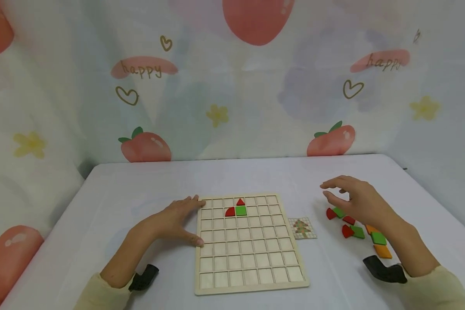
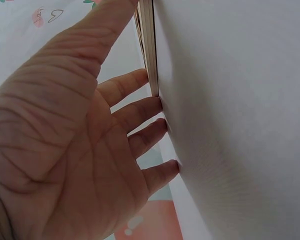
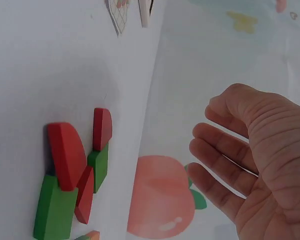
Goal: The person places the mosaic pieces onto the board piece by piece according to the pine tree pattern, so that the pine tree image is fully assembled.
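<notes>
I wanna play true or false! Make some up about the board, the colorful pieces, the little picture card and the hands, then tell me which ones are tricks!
1. The left hand touches the board. True.
2. The right hand holds a red piece. False: the right hand looks empty.
3. On the board, the red triangle sits in the space just beyond the green square. True.
4. The loose pieces lie to the left of the board. False: they lie to its right.
5. The picture card is on the board's right side. True.
</notes>
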Demonstrator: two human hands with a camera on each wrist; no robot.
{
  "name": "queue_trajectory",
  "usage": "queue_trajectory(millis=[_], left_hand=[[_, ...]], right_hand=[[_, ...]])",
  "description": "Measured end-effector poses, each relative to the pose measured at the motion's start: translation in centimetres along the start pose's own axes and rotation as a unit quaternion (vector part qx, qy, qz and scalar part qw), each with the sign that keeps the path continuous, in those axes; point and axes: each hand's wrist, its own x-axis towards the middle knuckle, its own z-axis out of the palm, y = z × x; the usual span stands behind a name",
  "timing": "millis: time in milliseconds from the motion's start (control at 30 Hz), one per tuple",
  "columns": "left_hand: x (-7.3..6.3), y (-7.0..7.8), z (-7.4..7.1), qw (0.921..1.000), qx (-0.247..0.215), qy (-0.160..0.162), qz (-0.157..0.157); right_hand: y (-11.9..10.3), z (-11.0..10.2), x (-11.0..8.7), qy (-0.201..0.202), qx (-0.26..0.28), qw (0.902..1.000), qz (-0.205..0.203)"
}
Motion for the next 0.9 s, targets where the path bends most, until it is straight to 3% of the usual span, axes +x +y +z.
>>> queue_trajectory(millis=[367, 633, 900], left_hand=[[-0.9, -0.7, 0.0, 0.9998, -0.018, 0.005, 0.006], [-0.5, -0.9, 0.1, 0.9998, -0.011, 0.005, 0.015], [0.1, -0.6, 0.1, 0.9999, -0.003, -0.001, 0.013]], right_hand=[[2.8, -1.5, -0.7, -0.015, 0.006, 0.9964, 0.083], [5.8, -2.3, -2.0, -0.06, 0.016, 0.9831, 0.172], [8.0, -2.4, -3.2, -0.129, 0.009, 0.9669, 0.22]])
